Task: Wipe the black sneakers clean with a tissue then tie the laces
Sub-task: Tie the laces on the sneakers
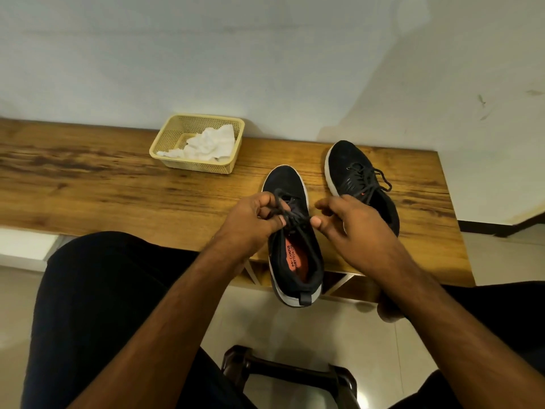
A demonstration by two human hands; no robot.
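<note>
Black mesh with white soles, that's the pair here: two sneakers total, both sitting on the wooden counter (118,184) toward its right end. The nearer sneaker (295,255) has its heel hanging over the front edge, and you can see an orange insole with printed lettering inside. The second sneaker (358,180) sits just beside it to the right, further back toward the wall, toe pointing at the wall, with its laces (370,178) lying loosely across the top.

Two hands in the shot, both over the nearer sneaker. The left hand (250,219) has its grip curled round the dark laces (287,215) of that shoe, thumb and fingers pinching a bunched bit of lace right above the tongue. The right hand (351,219) is just to the right of the laces, thumb and fingers bent toward each other; can't tell whether that grip actually has a strand in it or is just touching it.

One cream plastic basket (165,140) sits at the back edge of the counter, against the wall, well apart from the shoes. Inside there's one crumpled white tissue (209,144).

Below the counter edge there's a dark stool (283,370) on the tiled floor (236,317), and dark trouser legs on either side.
</note>
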